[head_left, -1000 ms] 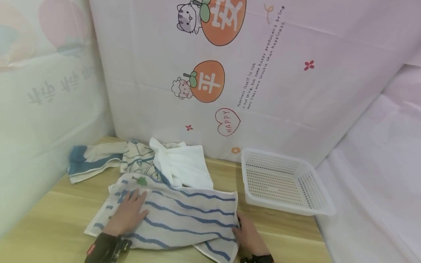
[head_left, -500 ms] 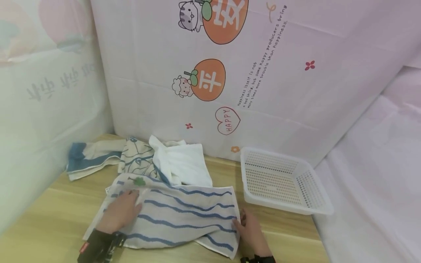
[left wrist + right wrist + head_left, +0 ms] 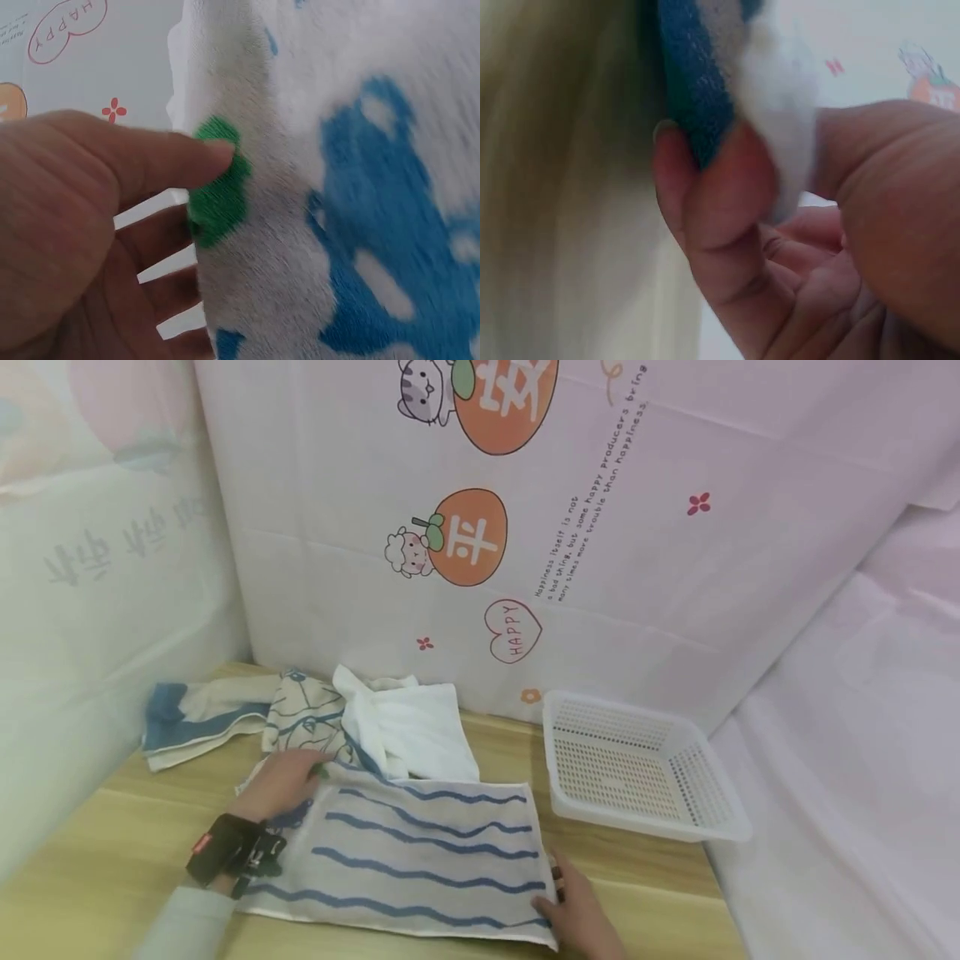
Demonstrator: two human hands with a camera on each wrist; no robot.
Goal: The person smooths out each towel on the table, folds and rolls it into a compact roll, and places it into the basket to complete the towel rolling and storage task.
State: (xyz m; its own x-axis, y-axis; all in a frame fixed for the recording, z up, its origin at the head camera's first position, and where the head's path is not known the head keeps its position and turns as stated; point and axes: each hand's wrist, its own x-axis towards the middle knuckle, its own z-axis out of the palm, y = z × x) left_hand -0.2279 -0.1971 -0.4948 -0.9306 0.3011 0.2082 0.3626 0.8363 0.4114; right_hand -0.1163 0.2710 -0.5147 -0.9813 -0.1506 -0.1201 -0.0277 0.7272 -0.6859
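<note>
A pale towel with wavy blue stripes [image 3: 427, 860] lies spread on the table in the head view. My left hand [image 3: 285, 781] pinches its far left edge; the left wrist view shows the thumb over a green patch [image 3: 217, 210] and the other fingers behind the cloth. At the towel's right edge, my right hand [image 3: 577, 910] grips the border near the front corner. Up close in the right wrist view, that hand's curled fingers [image 3: 731, 187] have the blue-and-white edge between them and the thumb.
Behind the striped towel lie a white towel [image 3: 423, 727], a beige line-patterned towel [image 3: 303, 714] and a blue-and-beige one [image 3: 168, 722]. A white perforated basket [image 3: 637, 827] stands at the back right. Printed cloth walls [image 3: 360, 593] enclose the wooden table [image 3: 97, 852].
My left hand has gone from lying on the striped towel to pinching its far left edge. The towel's front right fold is now spread flatter, with my right hand still at that side.
</note>
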